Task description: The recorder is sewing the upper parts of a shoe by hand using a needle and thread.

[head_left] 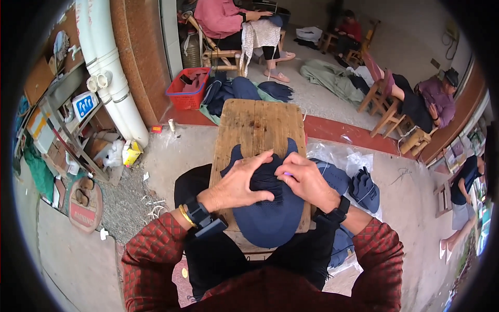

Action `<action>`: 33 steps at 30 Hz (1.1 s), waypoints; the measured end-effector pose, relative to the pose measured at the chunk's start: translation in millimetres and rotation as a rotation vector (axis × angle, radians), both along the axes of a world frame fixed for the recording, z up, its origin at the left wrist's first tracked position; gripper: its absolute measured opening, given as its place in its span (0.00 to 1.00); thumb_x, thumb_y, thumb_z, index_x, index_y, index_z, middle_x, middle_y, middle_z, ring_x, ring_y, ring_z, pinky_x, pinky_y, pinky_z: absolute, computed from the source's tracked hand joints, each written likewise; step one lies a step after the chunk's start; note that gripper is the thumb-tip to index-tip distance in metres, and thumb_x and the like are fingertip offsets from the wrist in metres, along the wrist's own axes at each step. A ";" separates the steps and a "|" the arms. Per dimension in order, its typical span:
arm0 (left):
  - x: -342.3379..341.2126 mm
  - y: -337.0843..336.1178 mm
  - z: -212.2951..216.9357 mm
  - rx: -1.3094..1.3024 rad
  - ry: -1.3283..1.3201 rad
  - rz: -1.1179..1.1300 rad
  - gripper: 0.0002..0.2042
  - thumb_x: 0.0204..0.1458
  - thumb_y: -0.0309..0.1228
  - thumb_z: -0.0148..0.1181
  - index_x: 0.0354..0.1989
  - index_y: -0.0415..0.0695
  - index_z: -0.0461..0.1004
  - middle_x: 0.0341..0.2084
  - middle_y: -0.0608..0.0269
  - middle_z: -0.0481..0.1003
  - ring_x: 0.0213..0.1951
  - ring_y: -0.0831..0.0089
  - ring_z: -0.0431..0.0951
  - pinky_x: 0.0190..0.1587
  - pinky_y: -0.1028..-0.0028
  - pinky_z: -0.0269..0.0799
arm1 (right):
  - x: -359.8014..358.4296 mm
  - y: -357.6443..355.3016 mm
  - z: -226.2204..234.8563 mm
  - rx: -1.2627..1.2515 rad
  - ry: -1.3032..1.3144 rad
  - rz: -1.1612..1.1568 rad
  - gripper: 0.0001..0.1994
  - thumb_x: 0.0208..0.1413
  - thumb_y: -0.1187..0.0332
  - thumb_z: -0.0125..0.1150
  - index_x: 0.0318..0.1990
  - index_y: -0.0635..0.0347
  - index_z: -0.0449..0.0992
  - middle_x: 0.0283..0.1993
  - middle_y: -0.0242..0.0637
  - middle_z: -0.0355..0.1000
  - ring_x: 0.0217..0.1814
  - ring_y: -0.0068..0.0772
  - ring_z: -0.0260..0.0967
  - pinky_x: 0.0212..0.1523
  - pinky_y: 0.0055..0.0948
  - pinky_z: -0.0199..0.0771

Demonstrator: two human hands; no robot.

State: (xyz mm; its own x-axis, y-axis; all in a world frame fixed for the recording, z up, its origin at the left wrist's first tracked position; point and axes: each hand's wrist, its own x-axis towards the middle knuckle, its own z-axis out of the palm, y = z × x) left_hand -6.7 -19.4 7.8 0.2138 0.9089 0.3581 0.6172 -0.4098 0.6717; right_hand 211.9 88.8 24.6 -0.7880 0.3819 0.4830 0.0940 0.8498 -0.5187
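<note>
A navy cap [267, 223] lies on the wooden bench [254, 112] between my knees, its rounded brim toward me. Its two strap ends stick up at the far side. My left hand [236, 183] rests on the cap with thumb and fingers spread apart around its dark, gathered middle. My right hand [307, 179] is closed in a pinch over the cap's right side. A small purple thing [287, 173] shows at those fingertips; its kind is too small to make out.
More navy caps [365, 191] lie on clear plastic at the bench's right. A red basket [188, 93] and dark cloth goods [241, 89] sit beyond the bench. Several people are seated farther back; a person [462, 192] is at the far right. White pipes [112, 73] and cluttered shelves [65, 125] stand left.
</note>
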 end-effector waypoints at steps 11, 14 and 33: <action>12.0 -3.8 -3.9 -0.024 0.008 0.060 0.61 0.40 0.44 0.80 0.78 0.41 0.41 0.63 0.46 0.70 0.65 0.52 0.66 0.69 0.53 0.52 | -7.6 -8.5 13.3 0.419 -0.349 -0.020 0.07 0.54 0.75 0.64 0.40 0.59 0.75 0.40 0.40 0.65 0.42 0.46 0.74 0.34 0.43 0.76; 13.7 -4.1 -3.8 0.003 0.017 0.073 0.62 0.40 0.45 0.80 0.78 0.40 0.40 0.62 0.46 0.70 0.64 0.52 0.67 0.69 0.53 0.53 | -5.8 -10.4 11.8 0.379 -0.368 -0.042 0.07 0.55 0.75 0.63 0.40 0.60 0.73 0.41 0.42 0.64 0.43 0.47 0.73 0.35 0.44 0.75; 14.6 -4.8 -6.7 0.037 0.016 0.079 0.60 0.40 0.43 0.80 0.78 0.42 0.43 0.61 0.47 0.71 0.63 0.52 0.68 0.69 0.51 0.53 | 9.0 -4.8 7.4 -0.156 -0.158 -0.035 0.09 0.56 0.79 0.67 0.42 0.61 0.75 0.38 0.35 0.70 0.40 0.33 0.71 0.38 0.32 0.72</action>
